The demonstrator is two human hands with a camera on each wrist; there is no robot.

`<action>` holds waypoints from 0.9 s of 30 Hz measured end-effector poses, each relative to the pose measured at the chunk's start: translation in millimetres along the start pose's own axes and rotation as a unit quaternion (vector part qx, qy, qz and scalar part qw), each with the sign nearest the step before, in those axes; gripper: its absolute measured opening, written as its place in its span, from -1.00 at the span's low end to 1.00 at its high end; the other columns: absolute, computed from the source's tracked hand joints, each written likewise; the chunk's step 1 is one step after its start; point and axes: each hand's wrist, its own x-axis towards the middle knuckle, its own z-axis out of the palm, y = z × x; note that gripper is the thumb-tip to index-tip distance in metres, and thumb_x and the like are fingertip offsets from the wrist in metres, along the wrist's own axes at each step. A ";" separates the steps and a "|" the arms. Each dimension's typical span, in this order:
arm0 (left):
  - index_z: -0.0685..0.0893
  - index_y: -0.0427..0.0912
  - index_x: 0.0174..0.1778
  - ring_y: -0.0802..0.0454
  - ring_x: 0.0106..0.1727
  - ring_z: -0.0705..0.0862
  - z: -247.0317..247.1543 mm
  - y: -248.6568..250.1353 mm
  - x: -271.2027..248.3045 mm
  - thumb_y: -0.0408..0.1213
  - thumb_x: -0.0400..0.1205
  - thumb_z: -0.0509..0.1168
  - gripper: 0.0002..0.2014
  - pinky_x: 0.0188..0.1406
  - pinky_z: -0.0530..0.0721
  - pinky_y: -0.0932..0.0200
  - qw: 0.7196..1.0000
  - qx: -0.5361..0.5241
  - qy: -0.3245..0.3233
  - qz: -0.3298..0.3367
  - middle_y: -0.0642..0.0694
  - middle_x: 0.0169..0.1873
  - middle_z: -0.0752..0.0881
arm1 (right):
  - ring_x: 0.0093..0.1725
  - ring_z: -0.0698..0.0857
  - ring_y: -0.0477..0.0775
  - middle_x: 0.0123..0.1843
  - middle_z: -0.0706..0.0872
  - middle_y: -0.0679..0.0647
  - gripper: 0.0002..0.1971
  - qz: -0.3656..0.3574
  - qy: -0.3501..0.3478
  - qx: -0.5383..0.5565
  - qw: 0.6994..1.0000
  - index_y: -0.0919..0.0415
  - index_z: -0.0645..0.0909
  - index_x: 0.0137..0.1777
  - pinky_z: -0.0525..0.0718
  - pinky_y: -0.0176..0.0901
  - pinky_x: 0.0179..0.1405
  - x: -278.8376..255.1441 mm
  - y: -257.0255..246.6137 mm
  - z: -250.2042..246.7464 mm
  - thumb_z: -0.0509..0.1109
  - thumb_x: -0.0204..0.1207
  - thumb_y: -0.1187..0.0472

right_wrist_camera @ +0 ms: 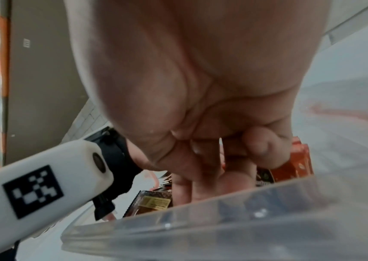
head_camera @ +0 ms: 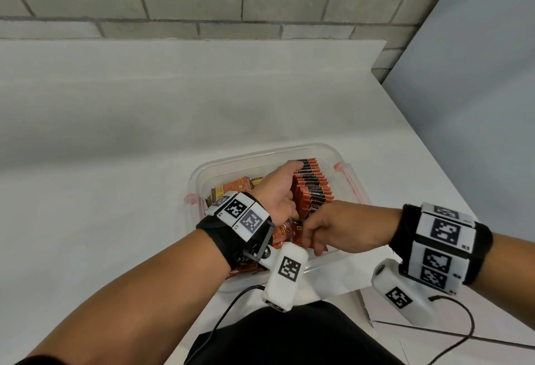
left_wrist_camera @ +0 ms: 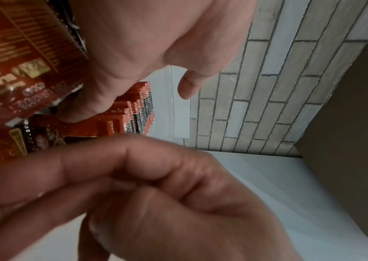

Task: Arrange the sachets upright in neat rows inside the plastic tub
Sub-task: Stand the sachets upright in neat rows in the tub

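1. The clear plastic tub sits on the white counter, with both hands reaching down into it.
2. The left hand lies along the left flank of the row of upright sachets, with its fingers stretched toward the far end of the row and flat against the packets. Its thumb points toward the right hand. The fingers are fairly straight and bracing the row, not wrapped round any one packet.
3. The row of upright sachets stands just right of the left hand, running from the tub's far wall back toward the right hand.
4. The right hand is at the near end of that row, with knuckles up and fingers curled downward among the packets. The right wrist view shows curled fingers touching a red sachet, but I cannot tell whether it is pinched.
5. Loose sachets lie flat and jumbled beneath and left of the left hand.
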 end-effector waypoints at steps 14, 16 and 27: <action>0.33 -0.32 0.52 -0.37 0.46 0.45 0.9 -1.8 -2.8 -0.01 0.72 0.12 -0.45 0.44 0.31 -0.22 1.000 0.012 0.007 -0.010 -0.44 0.44 0.47 | 0.18 0.63 0.11 0.23 0.70 0.11 -0.66 0.000 0.005 -0.184 0.983 0.26 0.63 0.27 0.58 -0.05 0.22 -1.7 3.7 -5.1 0.10 0.67 0.21; 0.29 -0.31 0.55 -0.38 0.50 0.41 1.7 -2.0 -3.2 -0.01 0.72 0.13 -0.43 0.51 0.21 -0.27 1.000 0.012 0.013 -0.011 -0.44 0.48 0.42 | 0.18 0.63 0.12 0.24 0.69 0.09 -0.66 0.009 0.019 -0.193 0.981 0.22 0.62 0.30 0.59 -0.08 0.20 -5.2 6.2 -8.1 0.11 0.66 0.22; 0.46 -0.22 -0.21 -0.39 0.40 0.52 6.4 -0.7 -4.4 -0.05 0.73 0.13 -0.68 0.51 0.20 -0.46 0.999 -0.010 0.005 -0.046 -0.31 0.22 0.59 | -0.01 0.68 0.18 0.07 0.75 0.15 -0.70 0.015 0.070 -0.206 0.976 0.27 0.66 0.14 0.63 -0.10 -0.01 -5.7 20.0 -4.9 0.13 0.66 0.20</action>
